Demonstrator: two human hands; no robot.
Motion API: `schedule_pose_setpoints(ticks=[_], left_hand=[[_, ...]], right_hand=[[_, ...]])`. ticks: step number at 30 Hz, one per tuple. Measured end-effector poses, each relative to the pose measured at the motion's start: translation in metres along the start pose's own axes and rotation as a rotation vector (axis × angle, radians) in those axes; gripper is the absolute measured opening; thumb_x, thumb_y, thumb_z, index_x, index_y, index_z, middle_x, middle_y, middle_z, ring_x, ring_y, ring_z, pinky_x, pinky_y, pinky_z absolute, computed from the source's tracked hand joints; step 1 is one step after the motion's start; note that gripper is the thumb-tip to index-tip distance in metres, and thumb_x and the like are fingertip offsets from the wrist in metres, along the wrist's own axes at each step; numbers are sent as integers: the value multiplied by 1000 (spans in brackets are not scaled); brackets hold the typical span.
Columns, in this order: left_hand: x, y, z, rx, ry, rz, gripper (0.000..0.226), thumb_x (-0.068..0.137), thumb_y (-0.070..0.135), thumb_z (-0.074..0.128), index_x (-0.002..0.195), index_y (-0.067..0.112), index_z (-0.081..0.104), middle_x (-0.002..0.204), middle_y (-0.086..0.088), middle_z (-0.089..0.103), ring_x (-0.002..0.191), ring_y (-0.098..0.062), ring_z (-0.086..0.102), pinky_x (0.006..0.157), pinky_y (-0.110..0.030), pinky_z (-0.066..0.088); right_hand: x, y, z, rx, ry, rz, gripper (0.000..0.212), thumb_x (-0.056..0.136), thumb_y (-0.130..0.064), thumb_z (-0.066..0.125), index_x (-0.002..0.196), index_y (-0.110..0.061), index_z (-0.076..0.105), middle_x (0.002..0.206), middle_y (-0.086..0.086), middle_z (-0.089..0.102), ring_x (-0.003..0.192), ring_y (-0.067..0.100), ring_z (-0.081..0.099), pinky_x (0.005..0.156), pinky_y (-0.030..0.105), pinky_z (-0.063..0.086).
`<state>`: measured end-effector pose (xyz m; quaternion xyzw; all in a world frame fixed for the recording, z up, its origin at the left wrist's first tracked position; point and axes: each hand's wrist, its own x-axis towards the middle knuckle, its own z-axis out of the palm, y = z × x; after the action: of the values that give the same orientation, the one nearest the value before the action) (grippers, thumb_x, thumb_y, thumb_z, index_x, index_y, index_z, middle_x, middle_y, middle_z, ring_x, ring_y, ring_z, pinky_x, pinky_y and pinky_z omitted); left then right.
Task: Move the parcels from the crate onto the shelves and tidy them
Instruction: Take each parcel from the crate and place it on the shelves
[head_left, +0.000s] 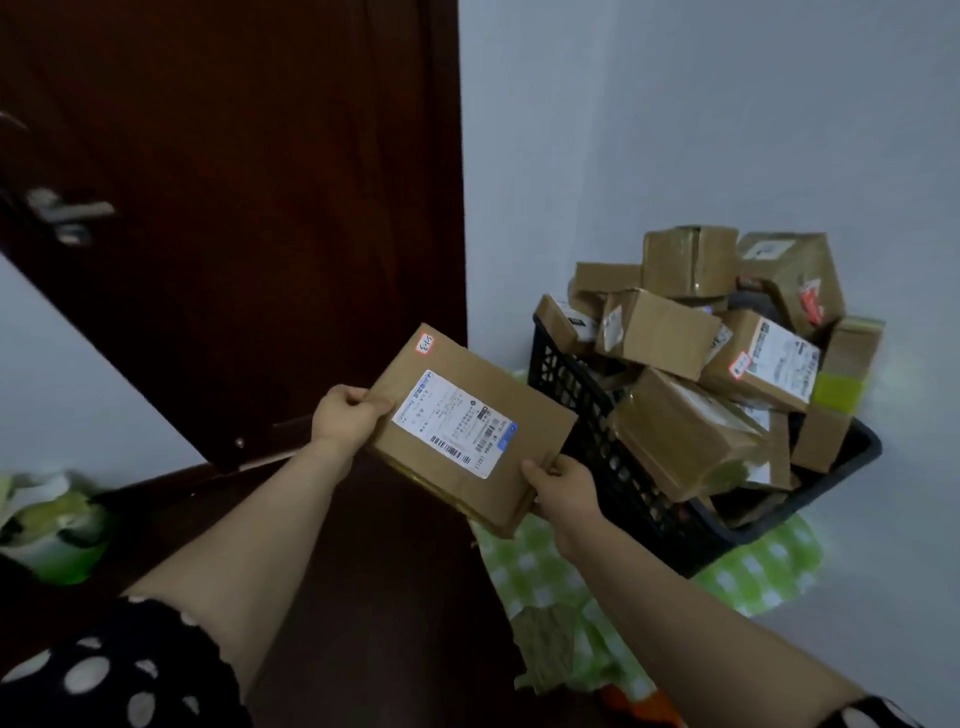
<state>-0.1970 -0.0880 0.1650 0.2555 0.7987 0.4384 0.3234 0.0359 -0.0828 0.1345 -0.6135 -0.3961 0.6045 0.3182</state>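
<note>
Left of the crate (623, 467), at its nine o'clock, both hands clamp a flat parcel (467, 415); left hand (345, 415) and right hand (563, 491) take opposite edges; keeping it level should ease shelving.

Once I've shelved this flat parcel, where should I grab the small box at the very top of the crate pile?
Take the small box by two opposite sides near its top, coming down from above. It sits highest on the heap in the black crate, nothing rests on it, and its upper part stands clear. Lift straight up, since the tilted boxes beneath could slide.
</note>
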Motion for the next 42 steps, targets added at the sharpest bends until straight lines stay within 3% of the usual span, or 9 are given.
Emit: schedule_pose_setpoints(ticks=[5, 9, 16, 21, 28, 32, 34, 38, 42], left_hand=[[-17, 22, -34, -165, 82, 76, 26, 82, 25, 72, 97, 10, 56, 93, -7, 64, 83, -19, 58, 65, -29, 45], [-34, 32, -43, -348, 74, 104, 29, 83, 26, 72, 100, 8, 58, 90, -6, 65, 79, -16, 61, 65, -29, 49], [-56, 48, -40, -503, 32, 135, 29, 83, 23, 72, 102, 6, 58, 96, -10, 67, 83, -18, 64, 76, -35, 55], [-63, 64, -43, -511, 12, 194, 34, 78, 23, 76, 103, 6, 59, 101, -12, 67, 84, -18, 64, 79, -37, 56], [-75, 77, -62, -362, -90, 284, 80, 76, 23, 77, 143, 33, 35, 108, -4, 62, 97, -17, 62, 88, -42, 52], [-82, 100, -81, -313, -189, 196, 73, 83, 70, 45, 147, 43, 22, 108, -3, 59, 99, -21, 57, 104, -53, 35], [-79, 112, -93, -306, -189, 130, 88, 73, 84, 35, 147, 38, 23, 127, -9, 52, 118, -29, 50, 106, -59, 26], [-82, 130, -122, -441, -315, 63, 131, 36, 88, 66, 147, 28, 30, 148, -17, 33, 136, -35, 33, 100, -65, 34], [-102, 129, -140, -461, -468, 158, 127, 27, 81, 75, 135, 19, 48, 132, -13, 51, 125, -31, 48, 89, -61, 47]], right_hand=[[-7, -43, -1, -2, -58, -290, 45, 91, -15, 62, 135, -12, 52, 124, 6, 61, 103, 17, 58, 85, 29, 48], [-3, -71, -16, 207, -251, -336, 65, 79, -19, 74, 137, -35, 49, 129, -8, 60, 117, 15, 57, 98, 37, 48], [-10, -105, -37, 204, -456, -387, 76, 77, -19, 72, 136, -53, 39, 131, -11, 57, 112, 18, 59, 68, 32, 54], [-9, -104, -43, 303, -395, -395, 77, 76, -22, 72, 142, -43, 38, 127, -11, 58, 109, 18, 60, 78, 40, 55], [-11, -108, -41, 338, -413, -429, 77, 71, -19, 76, 140, -31, 44, 128, 3, 59, 110, 25, 63, 78, 46, 57], [-15, -124, -42, 382, -406, -491, 57, 83, -2, 64, 135, -24, 51, 119, 5, 65, 104, 24, 65, 76, 44, 59], [-18, -135, -44, 356, -429, -505, 54, 82, -1, 64, 131, -23, 55, 115, 4, 67, 103, 24, 65, 77, 46, 58], [-21, -161, -48, 263, -538, -526, 56, 69, -10, 69, 122, -23, 59, 106, 2, 71, 95, 21, 67, 69, 44, 60], [-27, -190, -50, 188, -628, -547, 39, 76, -2, 63, 108, -24, 65, 94, -1, 73, 80, 15, 69, 57, 33, 57]])
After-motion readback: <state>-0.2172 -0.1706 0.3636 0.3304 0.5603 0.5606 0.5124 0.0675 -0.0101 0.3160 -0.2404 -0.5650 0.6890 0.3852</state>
